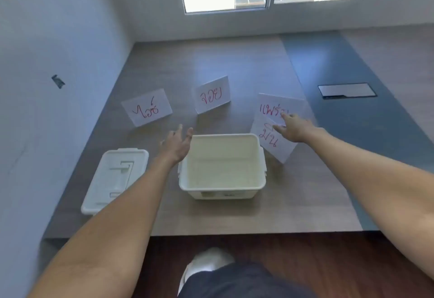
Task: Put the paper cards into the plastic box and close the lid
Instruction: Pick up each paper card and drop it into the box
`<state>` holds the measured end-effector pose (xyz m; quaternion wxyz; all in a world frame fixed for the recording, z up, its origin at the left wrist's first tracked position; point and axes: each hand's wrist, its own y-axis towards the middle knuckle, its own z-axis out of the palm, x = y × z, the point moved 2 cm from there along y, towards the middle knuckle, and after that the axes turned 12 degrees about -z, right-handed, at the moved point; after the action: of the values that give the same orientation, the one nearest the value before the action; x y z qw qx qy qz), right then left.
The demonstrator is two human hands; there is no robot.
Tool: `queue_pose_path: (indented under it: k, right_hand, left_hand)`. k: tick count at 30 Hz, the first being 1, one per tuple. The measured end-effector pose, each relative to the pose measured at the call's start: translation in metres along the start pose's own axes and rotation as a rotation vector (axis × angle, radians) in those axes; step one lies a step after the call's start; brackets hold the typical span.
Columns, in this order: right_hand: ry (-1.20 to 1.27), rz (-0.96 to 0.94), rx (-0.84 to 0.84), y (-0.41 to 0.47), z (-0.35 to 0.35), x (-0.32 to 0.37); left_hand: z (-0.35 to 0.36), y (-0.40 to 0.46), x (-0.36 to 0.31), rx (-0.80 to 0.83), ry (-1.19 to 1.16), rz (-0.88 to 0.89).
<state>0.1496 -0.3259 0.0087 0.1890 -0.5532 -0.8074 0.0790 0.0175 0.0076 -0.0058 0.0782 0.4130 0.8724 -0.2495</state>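
An open white plastic box (261, 163) stands empty in the middle of the table. Its lid (110, 180) lies flat to the left of it. Several white paper cards with red writing stand beyond the box: one at the left (147, 107), one in the middle (212, 95), one at the far right (277, 106) and one nearer, right of the box (272, 143). My right hand (294, 127) reaches over the two right cards, fingers spread and touching them. My left hand (179, 143) hovers open at the box's far left corner, holding nothing.
The wooden table (234, 67) ends at a white wall on the left and a window wall behind. A blue strip with a dark cable hatch (347, 90) runs along the right. The table's front edge is close to my legs.
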Motion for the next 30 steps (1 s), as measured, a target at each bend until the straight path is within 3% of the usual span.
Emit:
queue_pose_path:
  k: [9, 13, 21, 30]
  right_hand:
    - [0.153, 0.014, -0.005, -0.005, 0.053, -0.005]
    - [0.24, 0.073, -0.123, -0.011, 0.057, 0.005]
    - [0.242, 0.104, -0.341, -0.018, 0.037, 0.018]
    - [0.27, -0.031, -0.672, -0.033, -0.028, 0.045]
  left_hand:
    - [0.035, -0.01, 0.033, 0.003, -0.267, 0.083]
    - [0.051, -0.011, 0.042, -0.026, -0.383, 0.122]
    - [0.056, -0.012, 0.037, 0.103, -0.642, 0.066]
    - [0.058, -0.002, 0.034, 0.158, -0.679, 0.013]
